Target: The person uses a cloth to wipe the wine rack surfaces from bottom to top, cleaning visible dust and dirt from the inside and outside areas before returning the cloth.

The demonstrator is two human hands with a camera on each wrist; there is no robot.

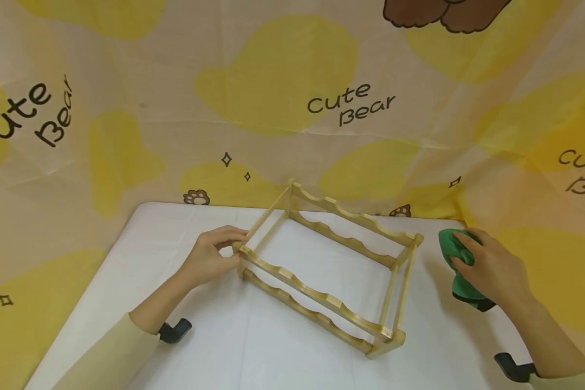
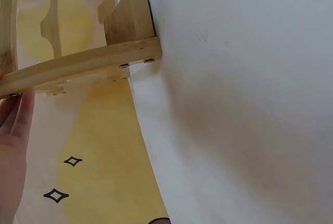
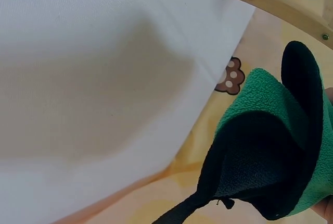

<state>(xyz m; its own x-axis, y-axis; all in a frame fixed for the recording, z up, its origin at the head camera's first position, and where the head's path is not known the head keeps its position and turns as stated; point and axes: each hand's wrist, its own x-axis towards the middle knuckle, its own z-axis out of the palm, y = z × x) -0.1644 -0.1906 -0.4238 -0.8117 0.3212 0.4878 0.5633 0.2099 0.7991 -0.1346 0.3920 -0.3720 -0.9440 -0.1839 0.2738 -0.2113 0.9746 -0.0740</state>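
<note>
A light wooden wine rack point(image 1: 297, 283) with two tiers of scalloped rails stands slantwise on the white table. At its left end my left hand point(image 1: 212, 257) grips the upper corner, thumb and fingers on either side of it. In the left wrist view, fingers point(image 2: 23, 117) touch the underside of the rack's end piece point(image 2: 83, 60). My right hand point(image 1: 499, 271) holds a bunched green cloth point(image 1: 450, 246) above the table, to the right of the rack. Seen from the right wrist, the cloth point(image 3: 250, 94) has black edging, a dark inner side and a hanging black strip.
The white table point(image 1: 200, 346) has its back edge close behind the rack. A yellow and beige curtain point(image 1: 273, 81) printed with "Cute Bear" hangs behind and at both sides. Black wrist mounts point(image 1: 175, 330) sit on both arms. The cloth casts a shadow on the tabletop.
</note>
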